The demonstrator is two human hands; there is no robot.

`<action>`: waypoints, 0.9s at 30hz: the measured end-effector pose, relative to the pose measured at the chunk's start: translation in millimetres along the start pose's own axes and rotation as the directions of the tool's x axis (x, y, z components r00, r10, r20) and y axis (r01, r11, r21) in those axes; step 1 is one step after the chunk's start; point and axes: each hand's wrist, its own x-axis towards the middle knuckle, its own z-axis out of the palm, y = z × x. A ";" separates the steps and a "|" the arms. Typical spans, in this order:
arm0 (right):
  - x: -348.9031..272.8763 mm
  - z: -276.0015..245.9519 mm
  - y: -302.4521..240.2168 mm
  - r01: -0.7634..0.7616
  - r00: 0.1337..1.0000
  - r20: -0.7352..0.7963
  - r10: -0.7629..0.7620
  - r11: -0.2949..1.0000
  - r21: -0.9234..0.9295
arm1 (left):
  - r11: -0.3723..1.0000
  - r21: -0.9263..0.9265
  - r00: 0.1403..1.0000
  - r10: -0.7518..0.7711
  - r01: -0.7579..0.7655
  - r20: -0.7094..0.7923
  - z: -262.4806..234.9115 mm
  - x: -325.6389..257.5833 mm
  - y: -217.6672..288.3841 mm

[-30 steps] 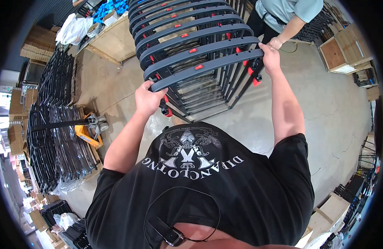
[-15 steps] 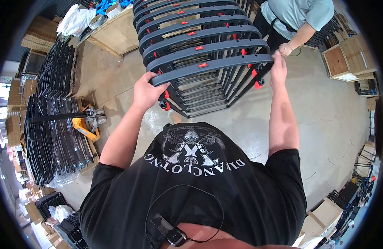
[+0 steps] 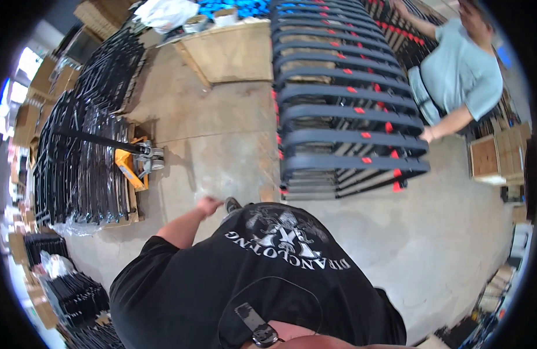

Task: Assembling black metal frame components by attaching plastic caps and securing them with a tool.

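A row of black folded metal frames [image 3: 350, 110] with red clips stands on the concrete floor in front of me. My left hand [image 3: 208, 205] hangs low by my side, away from the frames, and holds nothing; its fingers are relaxed. My right hand is hidden behind my body in the black shirt. Another person in a light blue shirt [image 3: 463, 70] stands at the far right of the row, with a hand [image 3: 427, 135] on the frames' right ends.
A yellow pallet jack [image 3: 132, 163] sits under a pallet of wrapped black frames [image 3: 82, 151] on the left. A wooden crate [image 3: 230, 52] stands at the back, with small wooden boxes [image 3: 486, 157] to the right. Bare concrete floor [image 3: 454, 244] lies at lower right.
Both my hands have let go of the nearest frame. My left hand has dropped to my side, my right hand has gone out of sight, and the view has swung left.
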 end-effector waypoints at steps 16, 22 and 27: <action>366.5 33.4 -304.9 0.520 0.840 0.408 -0.358 0.747 -0.415 | 0.992 -0.126 0.986 -0.016 -0.005 -0.164 -220.1 129.4 -193.3; 511.6 30.5 -378.5 0.604 0.783 0.510 -0.355 0.629 -0.489 | 0.909 -0.416 0.974 -0.086 -0.009 -0.208 -270.0 145.0 -217.5; 651.8 16.5 -448.9 0.708 0.694 0.630 -0.348 0.486 -0.512 | 0.884 -0.307 0.924 -0.381 0.351 -0.040 -221.9 162.4 -326.1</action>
